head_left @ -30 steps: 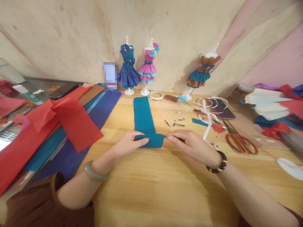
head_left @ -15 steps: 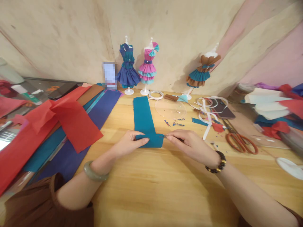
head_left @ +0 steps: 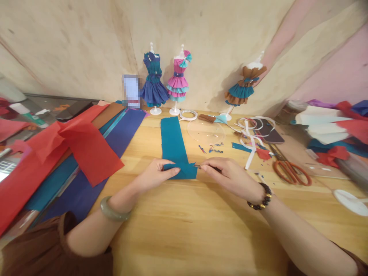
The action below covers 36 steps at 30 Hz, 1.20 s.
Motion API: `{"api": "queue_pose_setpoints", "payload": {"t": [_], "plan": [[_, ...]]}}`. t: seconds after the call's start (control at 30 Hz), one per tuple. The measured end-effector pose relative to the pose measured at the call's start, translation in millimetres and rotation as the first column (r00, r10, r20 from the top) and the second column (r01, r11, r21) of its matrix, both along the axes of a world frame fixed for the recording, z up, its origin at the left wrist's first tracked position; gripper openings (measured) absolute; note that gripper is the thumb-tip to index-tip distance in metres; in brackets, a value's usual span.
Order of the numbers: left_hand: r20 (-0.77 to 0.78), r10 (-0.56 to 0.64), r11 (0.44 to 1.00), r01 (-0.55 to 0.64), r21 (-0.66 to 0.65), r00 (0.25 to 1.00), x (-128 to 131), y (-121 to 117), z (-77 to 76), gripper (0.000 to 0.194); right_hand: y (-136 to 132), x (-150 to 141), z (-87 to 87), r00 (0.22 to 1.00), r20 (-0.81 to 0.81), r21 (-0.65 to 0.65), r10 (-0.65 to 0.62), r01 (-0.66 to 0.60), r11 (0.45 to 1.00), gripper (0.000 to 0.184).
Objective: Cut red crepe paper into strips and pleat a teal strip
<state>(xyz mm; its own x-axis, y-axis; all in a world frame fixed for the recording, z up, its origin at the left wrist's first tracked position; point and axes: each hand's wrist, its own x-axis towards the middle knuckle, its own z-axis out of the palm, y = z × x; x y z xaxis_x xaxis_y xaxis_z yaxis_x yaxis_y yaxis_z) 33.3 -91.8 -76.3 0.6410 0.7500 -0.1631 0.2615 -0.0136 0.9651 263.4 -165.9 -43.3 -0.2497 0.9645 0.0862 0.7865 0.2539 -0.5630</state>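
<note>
Progress: the teal strip (head_left: 173,138), the landmark for this report, lies lengthwise on the desk (head_left: 172,230) with its near end turned into 1 crosswise fold (head_left: 185,173). The fold's upper edge is uneven at the right corner. The far length lies flat, with no pleat or stitching visible. Judged on that evidence, the work is at an early stage, confined to the near end; the flat length appears unworked.

Hands: the left hand (head_left: 153,172) pinches the left end of the fold between thumb and fingers. The right hand (head_left: 220,170) grips a slim tool (head_left: 198,166), its tip at the fold's right edge. The tool's type cannot be determined.

Surface: left of the strip, red sheets (head_left: 93,153) overlie blue sheets (head_left: 129,122). Right of it are a clear disc (head_left: 206,132), coloured snippets (head_left: 216,150), white ribbon (head_left: 251,149), a dark phone (head_left: 270,130) and orange-handled scissors (head_left: 290,170), 1 pair. Beyond it stand 3 miniature dress forms: blue-teal (head_left: 155,86), pink (head_left: 178,82) and brown-teal (head_left: 245,88). All 3 are clothed and appear complete.

Room: a pale, marked wall (head_left: 86,46) rises behind the strip's far end; pinkish areas show toward its right.
</note>
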Motion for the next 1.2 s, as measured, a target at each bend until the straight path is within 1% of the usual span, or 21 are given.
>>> {"api": "queue_pose_setpoints", "payload": {"t": [0.13, 0.23, 0.4, 0.6, 0.87, 1.07, 1.2], "plan": [[-0.042, -0.007, 0.996, 0.011, 0.083, 0.999, 0.3, 0.2, 0.1, 0.032, 0.2, -1.6, -1.5, 1.0, 0.001, -0.002, 0.011, -0.011, 1.0, 0.037], [-0.066, -0.018, 0.994, 0.025, 0.107, 0.998, 0.0, 0.5, -1.3, 0.033, 0.1, -3.3, -2.6, 1.0, -0.003, -0.01, 0.011, -0.011, 1.0, 0.036], [-0.051, -0.015, 0.996, 0.019, 0.082, 0.999, -0.6, 0.3, -2.2, 0.031, -0.1, -3.8, -2.4, 1.0, -0.009, -0.018, 0.011, -0.011, 1.0, 0.037], [0.003, -0.01, 1.0, 0.01, 0.016, 1.0, -0.3, -0.6, -1.1, 0.03, -0.5, 0.0, 1.5, 1.0, -0.012, -0.039, 0.007, -0.007, 0.999, 0.038], [-0.003, -0.021, 0.999, 0.021, 0.045, 1.0, -0.8, -0.8, -2.3, 0.029, -1.5, -3.7, 3.1, 1.0, -0.009, -0.034, 0.03, -0.03, 0.999, 0.037], [-0.017, -0.019, 1.0, 0.019, 0.024, 1.0, -0.7, -0.9, -3.4, 0.029, -0.8, -3.5, 2.1, 1.0, 0.027, -0.004, -0.004, 0.004, 1.0, 0.036], [-0.01, -0.016, 0.999, 0.016, 0.037, 1.0, -0.5, -0.6, -3.2, 0.029, -0.3, -4.3, 0.6, 0.999, 0.035, 0.003, 0.007, -0.007, 1.0, 0.034]]}}
